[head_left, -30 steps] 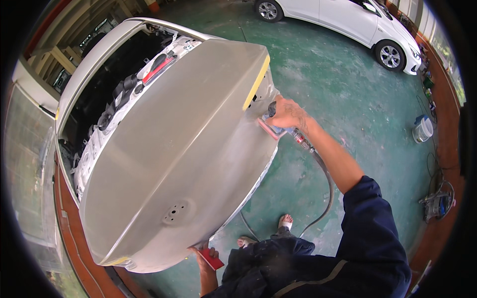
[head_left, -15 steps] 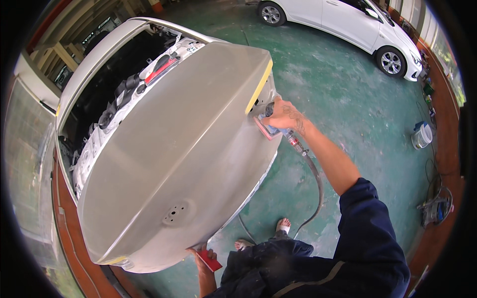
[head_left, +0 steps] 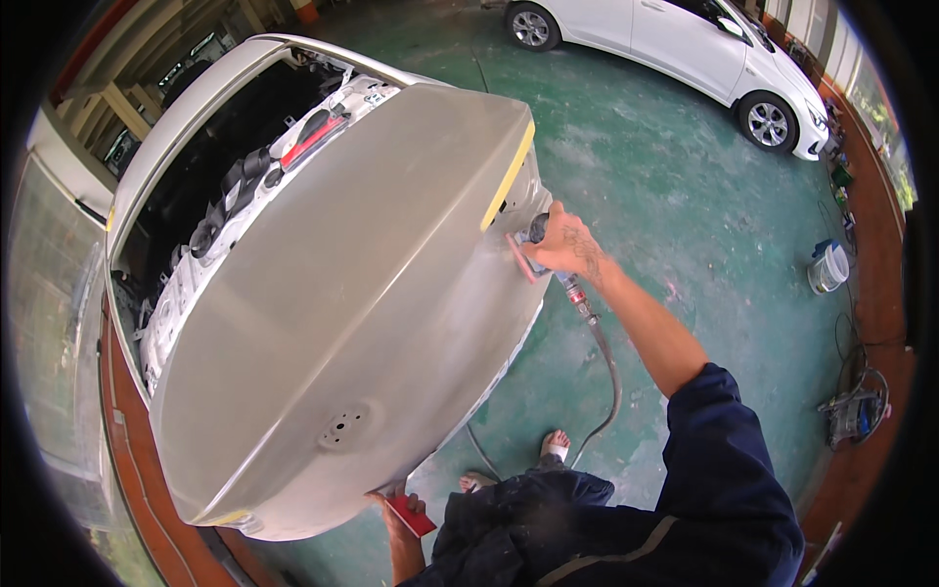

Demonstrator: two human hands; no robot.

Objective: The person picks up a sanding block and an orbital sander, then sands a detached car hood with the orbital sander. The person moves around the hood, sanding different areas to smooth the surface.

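My right hand (head_left: 569, 245) is wrapped round an air sander (head_left: 538, 228), whose pinkish pad is against the rear face of a grey-primed trunk lid (head_left: 293, 264), close to its right end. From the sander's handle a grey hose (head_left: 615, 377) curves down toward my feet. Low in the view, my left hand (head_left: 399, 519) grips a flat red sanding block (head_left: 412, 516) near the lid's lower edge. Part of that hand is hidden behind the block. Yellow tape (head_left: 511, 176) runs along the lid's right corner, and a round recess with small holes (head_left: 342, 425) marks its rear face.
The lid belongs to a partly stripped white car body (head_left: 186, 127). Another white car (head_left: 685, 49) is parked at the far right. A white bucket (head_left: 829, 269) and a machine with coiled cable (head_left: 856, 416) stand along the right side of the green floor (head_left: 685, 225).
The sander and my right hand have shifted slightly down and right along the lid's edge. The hose has swung a little to the left. My left hand stays in place with the block.
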